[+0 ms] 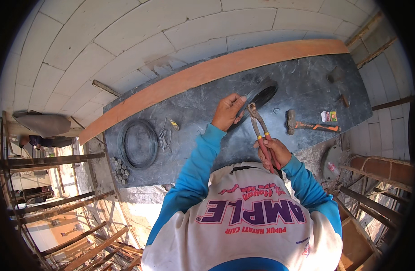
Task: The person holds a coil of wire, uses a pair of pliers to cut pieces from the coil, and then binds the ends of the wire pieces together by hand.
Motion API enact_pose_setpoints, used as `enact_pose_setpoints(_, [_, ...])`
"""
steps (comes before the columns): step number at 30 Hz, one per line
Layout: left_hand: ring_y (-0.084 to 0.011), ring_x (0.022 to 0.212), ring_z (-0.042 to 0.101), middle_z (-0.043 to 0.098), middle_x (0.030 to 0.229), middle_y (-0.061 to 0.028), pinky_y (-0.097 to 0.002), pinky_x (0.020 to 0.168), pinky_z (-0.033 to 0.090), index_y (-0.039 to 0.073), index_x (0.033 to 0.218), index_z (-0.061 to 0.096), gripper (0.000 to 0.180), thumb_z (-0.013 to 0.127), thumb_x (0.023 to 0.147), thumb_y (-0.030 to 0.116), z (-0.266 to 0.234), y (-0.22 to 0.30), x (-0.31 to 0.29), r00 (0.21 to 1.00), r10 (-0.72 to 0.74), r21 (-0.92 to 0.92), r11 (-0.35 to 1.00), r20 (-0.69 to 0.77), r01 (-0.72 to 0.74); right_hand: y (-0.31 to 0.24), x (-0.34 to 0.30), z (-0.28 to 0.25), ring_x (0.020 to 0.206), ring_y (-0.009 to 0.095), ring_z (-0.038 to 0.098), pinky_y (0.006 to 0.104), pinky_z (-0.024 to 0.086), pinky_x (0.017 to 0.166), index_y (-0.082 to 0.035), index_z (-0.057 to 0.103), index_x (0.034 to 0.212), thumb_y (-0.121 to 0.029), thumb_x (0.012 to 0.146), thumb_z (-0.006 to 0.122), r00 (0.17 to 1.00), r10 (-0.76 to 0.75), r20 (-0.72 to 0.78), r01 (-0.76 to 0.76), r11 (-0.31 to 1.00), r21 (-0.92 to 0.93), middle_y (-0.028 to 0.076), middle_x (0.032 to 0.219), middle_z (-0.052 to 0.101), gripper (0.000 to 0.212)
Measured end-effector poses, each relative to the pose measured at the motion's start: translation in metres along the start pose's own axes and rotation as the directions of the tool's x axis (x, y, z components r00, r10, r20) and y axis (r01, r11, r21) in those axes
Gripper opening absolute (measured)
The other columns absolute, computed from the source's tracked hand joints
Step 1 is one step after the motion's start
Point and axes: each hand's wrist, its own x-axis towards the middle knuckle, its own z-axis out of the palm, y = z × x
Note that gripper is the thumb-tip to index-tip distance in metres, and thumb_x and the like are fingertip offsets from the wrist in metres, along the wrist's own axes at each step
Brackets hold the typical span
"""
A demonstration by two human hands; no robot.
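My left hand [228,112] is closed, thumb against fingers, on a coil of thin grey wire [250,96] seen nearly edge-on above the dark tabletop. A dark oval, perhaps its shadow, lies beside it. My right hand [276,152] wraps round the red handles of a pair of end-cutting pincers [259,124]. The metal jaws point away from me, close to the wire and to my left fingertips. Whether the jaws touch the wire, I cannot tell.
A long wooden board [194,83] lies along the table's far edge. To the right are a hammer [291,123] and a small colourful packet [329,116]. On the left sit another wire coil [137,143], bent wire pieces [164,139] and several small grey cylinders [120,170].
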Motion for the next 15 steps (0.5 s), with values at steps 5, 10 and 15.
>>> enact_pose_setpoints(5, [-0.0054, 0.047, 0.042, 0.048, 0.060, -0.0005, -0.0204, 0.036, 0.030, 0.005, 0.080, 0.053, 0.028, 0.056, 0.095, 0.029, 0.002, 0.000, 0.005, 0.993, 0.027, -0.017, 0.999, -0.117, -0.030, 0.013, 0.020, 0.028, 0.046, 0.017, 0.050, 0.0308, 0.045, 0.043, 0.001, 0.050, 0.109, -0.035, 0.097, 0.041, 0.994, -0.080, -0.077, 0.086, 0.993, 0.077, 0.008, 0.064, 0.053, 0.039])
enact_pose_setpoints(10, [-0.0050, 0.048, 0.043, 0.048, 0.060, 0.0000, -0.0192, 0.036, 0.030, 0.007, 0.079, 0.053, 0.027, 0.057, 0.094, 0.029, -0.010, 0.006, 0.011, 0.988, 0.018, 0.004, 1.000, -0.156, -0.018, 0.026, 0.046, 0.064, 0.049, 0.016, 0.051, 0.0311, 0.046, 0.046, -0.001, 0.049, 0.109, -0.037, 0.099, 0.037, 0.978, -0.156, -0.136, 0.171, 0.979, 0.113, 0.007, 0.064, 0.052, 0.039])
enact_pose_setpoints(15, [-0.0054, 0.047, 0.044, 0.049, 0.061, -0.0006, -0.0193, 0.036, 0.031, 0.007, 0.079, 0.053, 0.028, 0.058, 0.093, 0.030, -0.028, 0.007, 0.011, 0.994, 0.013, -0.053, 0.998, -0.113, -0.019, 0.008, 0.047, 0.051, 0.058, 0.022, 0.060, 0.0326, 0.050, 0.053, -0.002, 0.049, 0.109, -0.020, 0.085, 0.064, 0.908, -0.312, -0.280, 0.118, 0.832, -0.543, 0.011, 0.073, 0.060, 0.033])
